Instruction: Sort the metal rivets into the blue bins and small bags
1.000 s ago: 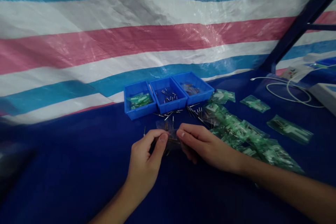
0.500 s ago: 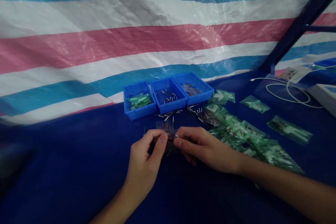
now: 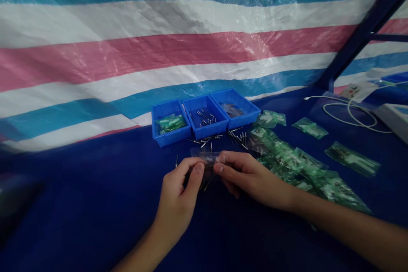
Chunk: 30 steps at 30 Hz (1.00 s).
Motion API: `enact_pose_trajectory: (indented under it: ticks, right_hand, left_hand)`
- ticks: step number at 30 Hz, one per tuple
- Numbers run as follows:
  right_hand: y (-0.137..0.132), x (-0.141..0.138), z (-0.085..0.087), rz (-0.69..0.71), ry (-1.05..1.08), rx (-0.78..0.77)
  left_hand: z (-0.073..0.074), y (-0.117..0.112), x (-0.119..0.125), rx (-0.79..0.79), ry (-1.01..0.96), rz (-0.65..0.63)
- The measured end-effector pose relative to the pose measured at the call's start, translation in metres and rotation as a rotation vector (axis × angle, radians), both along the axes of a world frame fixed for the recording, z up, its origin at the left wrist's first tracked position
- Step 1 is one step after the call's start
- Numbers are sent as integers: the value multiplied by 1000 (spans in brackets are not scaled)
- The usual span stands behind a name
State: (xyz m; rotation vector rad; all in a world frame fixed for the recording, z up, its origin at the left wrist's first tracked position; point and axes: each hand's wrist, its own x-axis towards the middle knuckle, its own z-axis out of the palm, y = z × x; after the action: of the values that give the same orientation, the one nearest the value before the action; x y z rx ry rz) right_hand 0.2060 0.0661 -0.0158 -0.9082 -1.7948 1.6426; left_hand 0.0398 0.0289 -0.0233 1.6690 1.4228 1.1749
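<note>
Between my two hands is a small clear plastic bag (image 3: pixel 209 158), pinched along its edge. My left hand (image 3: pixel 181 187) closes thumb and forefinger on its left side. On the right side, my right hand (image 3: pixel 244 174) grips it the same way. Something dark shows inside or under the bag, but the fingers partly hide it. Just beyond lie several loose pop rivets (image 3: pixel 205 140), with more rivets (image 3: pixel 239 139) to the right. One rivet (image 3: pixel 176 161) stands by my left knuckles.
Three blue bins stand at the back: a left bin (image 3: pixel 170 137) of green packets, a middle bin (image 3: pixel 210 128) of rivets, a right bin (image 3: pixel 247 118) of brownish pieces. Green-tinted packets (image 3: pixel 293 159) heap at right. A white cable (image 3: pixel 347 112) lies beyond, beside a white box (image 3: pixel 393 119).
Both hands have shifted very slightly right, still pinching the bag. The bag's upper part has tipped lower, and the brown strips seen in it before no longer show clearly.
</note>
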Motion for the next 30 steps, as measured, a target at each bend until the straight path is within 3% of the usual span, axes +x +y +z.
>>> enact_pose_trajectory:
  ticks: [14, 25, 30]
  right_hand:
    - [-6, -1, 0, 67, -12, 75]
    - [-6, 1, 2, 163, 22, 34]
    - [-6, 0, 2, 96, 26, 7]
  left_hand:
    - [2, -3, -3, -20, -25, -74]
    - [2, -7, -5, 35, -129, -169]
    - [2, -6, -3, 41, -70, -133]
